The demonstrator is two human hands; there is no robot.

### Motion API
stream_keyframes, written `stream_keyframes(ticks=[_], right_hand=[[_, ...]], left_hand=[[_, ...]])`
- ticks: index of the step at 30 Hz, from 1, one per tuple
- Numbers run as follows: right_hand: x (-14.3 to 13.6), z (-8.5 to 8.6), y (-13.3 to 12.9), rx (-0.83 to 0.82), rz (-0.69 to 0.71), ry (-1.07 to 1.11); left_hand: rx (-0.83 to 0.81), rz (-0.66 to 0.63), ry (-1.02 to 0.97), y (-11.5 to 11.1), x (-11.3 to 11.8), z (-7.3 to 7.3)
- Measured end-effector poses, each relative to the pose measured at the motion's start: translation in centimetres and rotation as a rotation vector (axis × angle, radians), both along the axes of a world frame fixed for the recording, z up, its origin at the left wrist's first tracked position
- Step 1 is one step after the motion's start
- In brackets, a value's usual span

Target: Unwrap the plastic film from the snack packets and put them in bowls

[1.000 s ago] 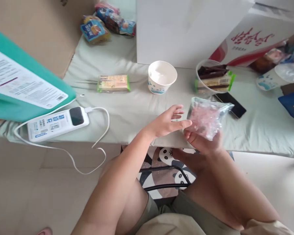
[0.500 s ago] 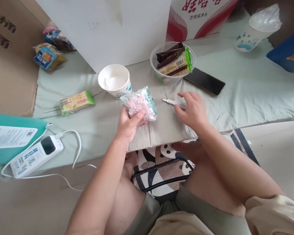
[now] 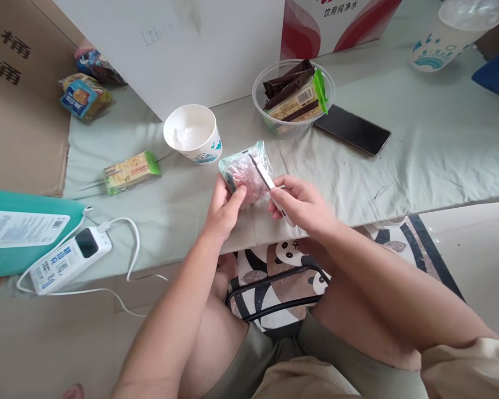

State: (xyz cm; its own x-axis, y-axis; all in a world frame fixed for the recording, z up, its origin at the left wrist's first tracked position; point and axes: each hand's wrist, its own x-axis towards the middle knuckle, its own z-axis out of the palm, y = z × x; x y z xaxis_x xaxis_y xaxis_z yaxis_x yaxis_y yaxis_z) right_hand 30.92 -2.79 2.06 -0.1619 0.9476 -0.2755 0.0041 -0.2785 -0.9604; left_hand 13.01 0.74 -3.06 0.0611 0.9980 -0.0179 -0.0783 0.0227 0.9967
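Note:
My left hand (image 3: 224, 208) grips a clear plastic-wrapped packet (image 3: 249, 174) by its lower left side, thumb on top. Pinkish contents and pale green edges show through the crinkled wrapping. In my right hand (image 3: 301, 205) is a slim white utility knife (image 3: 266, 180), held between thumb and fingers. Its dark, narrow tip lies over the packet's upper right part; whether it has cut the film I cannot tell. Just behind the packet stands a white paper cup (image 3: 193, 136) with some clear plastic inside.
A clear bowl (image 3: 330, 94) of wrapped bars and a black phone (image 3: 353, 128) lie behind my right hand. One wrapped bar (image 3: 131, 170) is at left, near a white power bank (image 3: 70, 260) with a cable. Boxes stand behind; another paper cup (image 3: 436, 47) is far right.
My right hand has picked the utility knife up from the cloth and brought it left onto the packet. The packet has tilted in my left hand. The view has shifted slightly.

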Motion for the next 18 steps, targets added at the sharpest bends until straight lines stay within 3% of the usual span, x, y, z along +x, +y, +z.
stream_keyframes(ticks=[3, 8, 10, 15, 18], right_hand=[[-0.7, -0.5, 0.0, -0.064, 0.177, -0.104], [-0.5, 0.1, -0.9, -0.145, 0.434, -0.202], [0.3, 0.4, -0.8, -0.072, 0.377, -0.277], [3.2, -0.7, 0.9, 0.284, -0.087, -0.900], [4.7, -2.3, 2.2, 0.302, -0.128, -1.121]], left_hand=[[-0.042, -0.014, -0.085, 0.2, -0.4, 0.7], [-0.057, 0.138, -0.171, 1.5, -3.5, 3.2], [-0.041, 0.171, -0.171, 1.6, -4.4, 3.6], [-0.064, 0.141, -0.160, -0.4, -3.1, 2.7], [-0.176, 0.061, 0.018, -2.2, -1.6, 2.2]])
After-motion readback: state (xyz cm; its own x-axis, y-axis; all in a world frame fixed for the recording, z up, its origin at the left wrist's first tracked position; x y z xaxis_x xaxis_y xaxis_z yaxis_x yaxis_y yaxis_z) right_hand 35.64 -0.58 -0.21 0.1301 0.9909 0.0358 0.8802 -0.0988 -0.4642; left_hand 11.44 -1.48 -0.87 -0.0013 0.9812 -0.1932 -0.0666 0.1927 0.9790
